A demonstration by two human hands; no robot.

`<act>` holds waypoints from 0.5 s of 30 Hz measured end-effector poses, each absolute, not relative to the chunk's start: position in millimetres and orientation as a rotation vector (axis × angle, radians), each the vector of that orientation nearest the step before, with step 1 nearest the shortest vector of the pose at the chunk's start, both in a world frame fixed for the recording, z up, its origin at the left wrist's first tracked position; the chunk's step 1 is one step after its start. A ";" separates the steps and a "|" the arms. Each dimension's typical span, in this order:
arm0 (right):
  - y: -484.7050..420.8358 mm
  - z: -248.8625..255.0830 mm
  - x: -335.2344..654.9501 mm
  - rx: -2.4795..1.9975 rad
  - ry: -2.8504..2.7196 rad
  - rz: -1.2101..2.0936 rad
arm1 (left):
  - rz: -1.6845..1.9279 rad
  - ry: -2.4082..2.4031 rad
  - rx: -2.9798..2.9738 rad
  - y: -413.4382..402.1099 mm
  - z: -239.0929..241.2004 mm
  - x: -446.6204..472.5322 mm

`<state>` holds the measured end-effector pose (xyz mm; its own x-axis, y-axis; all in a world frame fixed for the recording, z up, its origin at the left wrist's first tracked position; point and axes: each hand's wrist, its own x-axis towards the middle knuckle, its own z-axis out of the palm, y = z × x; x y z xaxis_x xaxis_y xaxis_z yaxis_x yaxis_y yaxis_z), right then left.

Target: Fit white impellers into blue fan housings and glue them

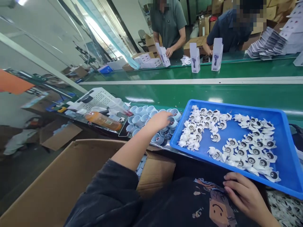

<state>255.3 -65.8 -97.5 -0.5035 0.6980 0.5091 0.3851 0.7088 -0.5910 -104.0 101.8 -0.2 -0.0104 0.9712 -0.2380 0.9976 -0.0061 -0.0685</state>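
My left hand [161, 119] reaches over a cluster of light-blue plastic cups [136, 119], its bent fingers closed at the rim of a cup [175, 113] on the cluster's right side. Part of the grip is hidden behind the hand. Some cups near it have dark round parts inside. White fan impellers [255, 151] with dark ringed hubs lie in groups in a blue tray [227, 105] right of the cups. My right hand [243, 194] rests in front of my shirt, below the tray's near edge, with nothing in it and its fingers loosely apart.
A drink bottle [104, 120] and a white perforated basket [101, 97] stand left of the cups. Large cardboard boxes [71, 170] sit below the bench edge. Across the green conveyor [165, 93], two people work near upright printed cartons [216, 55]. More impellers [286, 205] lie at lower right.
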 end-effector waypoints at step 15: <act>-66.8 -107.3 297.3 -0.680 -2.016 0.948 | -0.345 2.310 1.978 100.0 47.2 -99.2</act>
